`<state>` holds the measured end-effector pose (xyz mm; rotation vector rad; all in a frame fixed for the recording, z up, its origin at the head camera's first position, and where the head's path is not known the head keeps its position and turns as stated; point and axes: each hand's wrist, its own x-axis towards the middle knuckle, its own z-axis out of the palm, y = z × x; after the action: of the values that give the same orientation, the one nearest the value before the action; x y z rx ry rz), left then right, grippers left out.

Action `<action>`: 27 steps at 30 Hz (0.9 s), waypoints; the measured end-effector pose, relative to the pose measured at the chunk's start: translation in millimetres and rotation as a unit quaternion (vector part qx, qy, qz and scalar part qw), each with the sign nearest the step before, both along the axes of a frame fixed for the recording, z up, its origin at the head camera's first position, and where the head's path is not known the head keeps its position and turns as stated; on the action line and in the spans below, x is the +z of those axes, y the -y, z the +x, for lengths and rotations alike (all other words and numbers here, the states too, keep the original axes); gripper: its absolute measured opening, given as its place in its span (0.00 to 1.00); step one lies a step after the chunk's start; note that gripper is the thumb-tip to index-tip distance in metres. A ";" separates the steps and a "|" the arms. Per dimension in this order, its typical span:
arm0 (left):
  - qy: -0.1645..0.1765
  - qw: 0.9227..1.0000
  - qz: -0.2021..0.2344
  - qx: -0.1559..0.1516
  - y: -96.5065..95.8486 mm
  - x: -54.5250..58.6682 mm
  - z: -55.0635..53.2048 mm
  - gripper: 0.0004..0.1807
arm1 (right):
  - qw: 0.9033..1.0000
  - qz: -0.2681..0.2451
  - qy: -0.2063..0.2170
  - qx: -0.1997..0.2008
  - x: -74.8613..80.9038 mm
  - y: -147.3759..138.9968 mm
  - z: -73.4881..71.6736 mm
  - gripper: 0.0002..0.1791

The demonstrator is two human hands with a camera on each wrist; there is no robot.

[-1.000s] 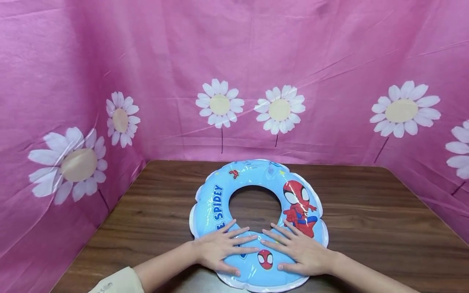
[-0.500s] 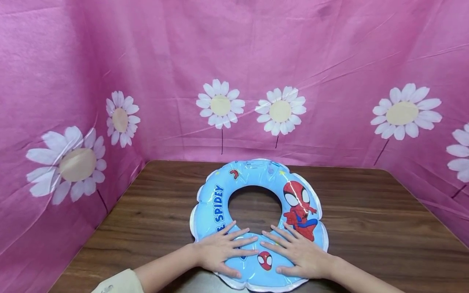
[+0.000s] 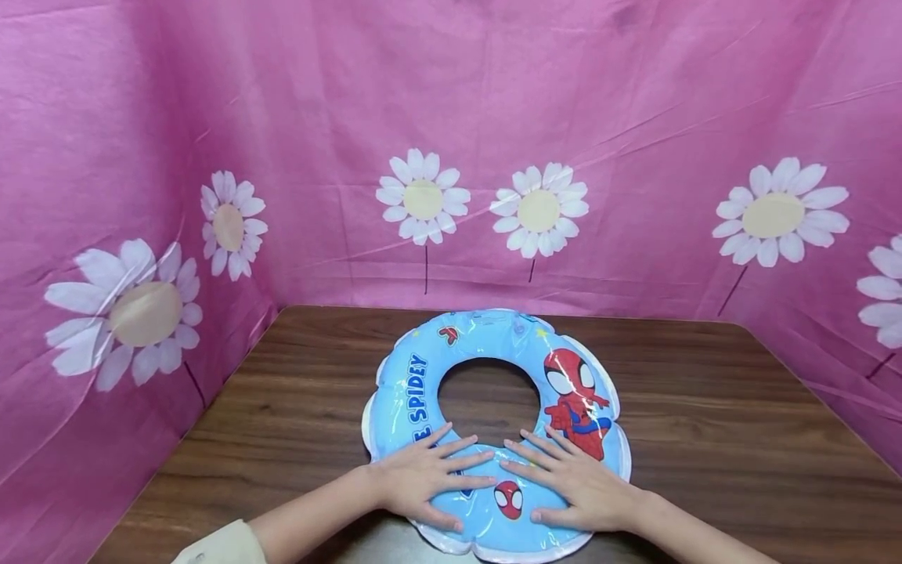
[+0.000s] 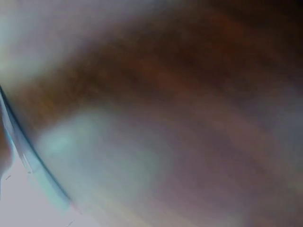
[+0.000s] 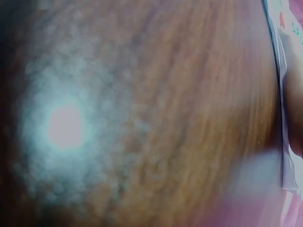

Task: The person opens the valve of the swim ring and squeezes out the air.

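A blue inflatable swim ring point(image 3: 405, 399) with red cartoon figures and lettering lies on the wooden table in the head view. My left hand point(image 3: 430, 478) rests on its near left part, fingers straight and spread. On the near right part lies my right hand point(image 3: 581, 482), its fingers also spread. Between the two hands shows a printed red mask face. In the left wrist view only a strip of the ring's pale edge point(image 4: 35, 165) shows at the left. The right wrist view has the ring's edge point(image 5: 285, 165) and a bit of the right hand point(image 5: 294, 90) at its right border.
The brown wooden table point(image 3: 719, 423) extends around the ring, its back edge meeting a pink curtain point(image 3: 479, 86) printed with white daisies. The curtain also hangs along the left and right sides. A glare spot point(image 5: 65, 127) shines on the table in the right wrist view.
Both hands stay spread on the swim ring. The ring and hands hold nearly the same place, with only a slight shift of the whole head view.
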<state>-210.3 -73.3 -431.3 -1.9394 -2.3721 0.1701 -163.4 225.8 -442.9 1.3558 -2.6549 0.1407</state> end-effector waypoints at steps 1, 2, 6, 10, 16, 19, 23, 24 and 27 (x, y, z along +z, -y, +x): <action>0.001 1.000 0.003 -0.003 0.5 1.5 0.0 0.37 | 1.000 -0.005 0.002 0.002 0.7 -0.3 0.1 0.36; 0.003 1.000 0.007 -0.005 1.0 3.0 0.1 0.37 | 1.000 -0.011 0.002 0.006 1.6 -0.5 0.3 0.36; 0.001 1.000 0.026 -0.014 3.0 7.9 1.4 0.39 | 0.999 -0.034 -0.014 0.025 7.6 -0.3 0.5 0.36; -0.038 0.997 0.065 -0.012 6.8 9.4 2.1 0.42 | 0.998 -0.040 -0.045 0.029 14.2 -2.2 -2.4 0.36; -0.078 0.988 0.127 0.039 24.5 13.5 3.0 0.43 | 0.995 -0.071 -0.068 -0.024 22.0 -21.9 -6.8 0.34; -0.074 0.981 0.156 0.084 30.4 21.7 -2.6 0.42 | 0.988 -0.104 -0.081 -0.080 28.7 -28.5 -14.3 0.34; -0.068 0.960 0.204 0.180 29.8 33.0 -27.4 0.41 | 0.968 -0.142 -0.076 -0.193 39.7 -25.8 -37.1 0.37; -0.064 0.952 0.214 0.208 28.6 34.3 -36.1 0.41 | 0.961 -0.152 -0.063 -0.223 41.5 -23.7 -44.0 0.38; -0.035 0.926 0.231 0.295 24.2 34.7 -63.1 0.41 | 0.937 -0.171 -0.015 -0.306 42.4 -15.9 -63.4 0.41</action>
<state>-273.4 -97.4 -396.5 -0.9745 -2.5665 -0.2651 -226.7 241.7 -400.5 0.3971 -2.7145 0.4673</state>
